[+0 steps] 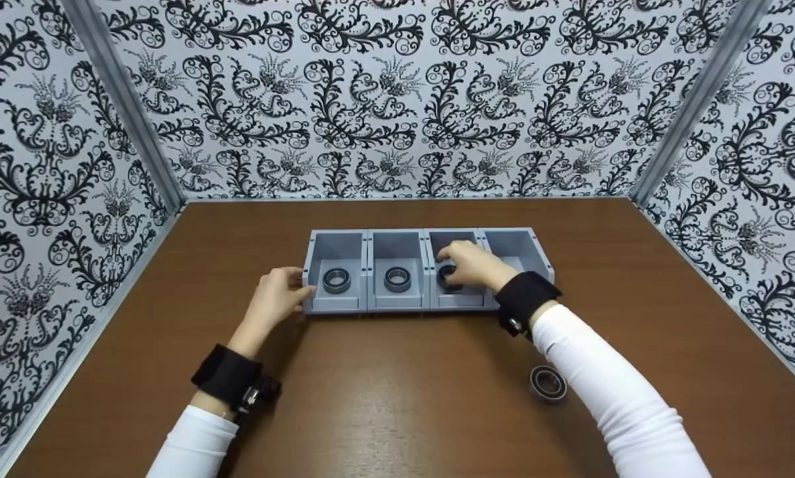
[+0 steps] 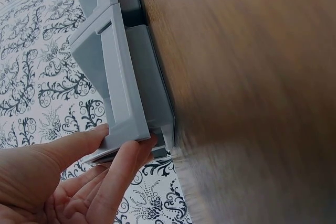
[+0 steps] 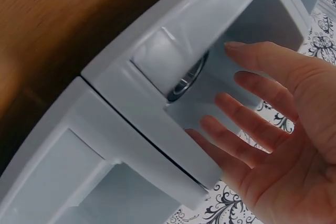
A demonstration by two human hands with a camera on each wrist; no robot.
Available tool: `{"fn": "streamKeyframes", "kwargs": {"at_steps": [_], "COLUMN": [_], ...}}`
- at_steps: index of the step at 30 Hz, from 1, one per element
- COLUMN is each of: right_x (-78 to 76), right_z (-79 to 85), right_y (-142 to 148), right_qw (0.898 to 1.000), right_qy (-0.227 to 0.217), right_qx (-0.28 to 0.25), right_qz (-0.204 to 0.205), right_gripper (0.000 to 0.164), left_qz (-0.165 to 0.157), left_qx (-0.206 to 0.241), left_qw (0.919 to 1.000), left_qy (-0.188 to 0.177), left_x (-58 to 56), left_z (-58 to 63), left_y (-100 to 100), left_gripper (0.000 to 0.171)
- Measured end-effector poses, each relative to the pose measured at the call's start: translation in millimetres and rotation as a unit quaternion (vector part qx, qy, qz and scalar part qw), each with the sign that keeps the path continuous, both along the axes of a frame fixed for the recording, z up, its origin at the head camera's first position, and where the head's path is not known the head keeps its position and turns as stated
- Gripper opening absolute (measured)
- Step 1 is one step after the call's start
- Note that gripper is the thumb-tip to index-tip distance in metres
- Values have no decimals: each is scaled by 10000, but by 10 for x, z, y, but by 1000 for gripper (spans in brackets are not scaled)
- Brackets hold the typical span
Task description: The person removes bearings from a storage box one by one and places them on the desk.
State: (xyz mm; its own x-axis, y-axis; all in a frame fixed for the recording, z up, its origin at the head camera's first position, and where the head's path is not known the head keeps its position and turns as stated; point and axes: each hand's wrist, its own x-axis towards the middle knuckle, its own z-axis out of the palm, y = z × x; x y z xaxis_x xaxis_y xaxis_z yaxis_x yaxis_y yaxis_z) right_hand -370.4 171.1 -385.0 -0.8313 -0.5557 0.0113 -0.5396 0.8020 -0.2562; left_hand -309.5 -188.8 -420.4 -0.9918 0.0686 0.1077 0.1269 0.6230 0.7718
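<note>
Four joined grey bins [image 1: 397, 307] stand in a row on the table. My left hand [image 1: 275, 295] grips the left end bin's side wall, thumb at its front edge and fingers outside, as the left wrist view shows. My right hand [image 1: 474, 264] reaches into the third bin from the left. There a ball bearing [image 3: 188, 80] lies on the floor, partly hidden by the bin's front lip. In the right wrist view the fingers are spread and apart from that bearing. One bearing [image 1: 337, 290] lies in the first bin, another bearing [image 1: 397, 287] in the second.
A loose bearing [image 1: 537, 393] lies on the brown table [image 1: 384, 398], beside the right sleeve [image 1: 610, 378]. The fourth bin [image 1: 510, 240] is partly covered by the right wrist. Patterned walls [image 1: 397, 99] enclose the table at the back and sides.
</note>
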Motion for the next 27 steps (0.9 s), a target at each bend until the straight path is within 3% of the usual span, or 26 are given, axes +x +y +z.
{"fn": "streamKeyframes", "kwargs": {"at_steps": [12, 20, 27], "right_x": [-21, -23, -25], "right_z": [-104, -131, -133], "right_y": [-35, -63, -84], "right_qw": [9998, 9996, 9994], "right_qy": [26, 25, 91], "right_qx": [120, 183, 255], "right_qz": [-123, -210, -199], "right_gripper": [44, 20, 12], "left_qz": [55, 58, 78], "left_qx": [-10, -111, -84], "left_qw": [10000, 9999, 9999], "left_qy": [33, 64, 61], "left_x": [-1, 9, 4], "left_z": [3, 4, -2], "left_y": [7, 2, -9], "left_gripper": [37, 34, 35]}}
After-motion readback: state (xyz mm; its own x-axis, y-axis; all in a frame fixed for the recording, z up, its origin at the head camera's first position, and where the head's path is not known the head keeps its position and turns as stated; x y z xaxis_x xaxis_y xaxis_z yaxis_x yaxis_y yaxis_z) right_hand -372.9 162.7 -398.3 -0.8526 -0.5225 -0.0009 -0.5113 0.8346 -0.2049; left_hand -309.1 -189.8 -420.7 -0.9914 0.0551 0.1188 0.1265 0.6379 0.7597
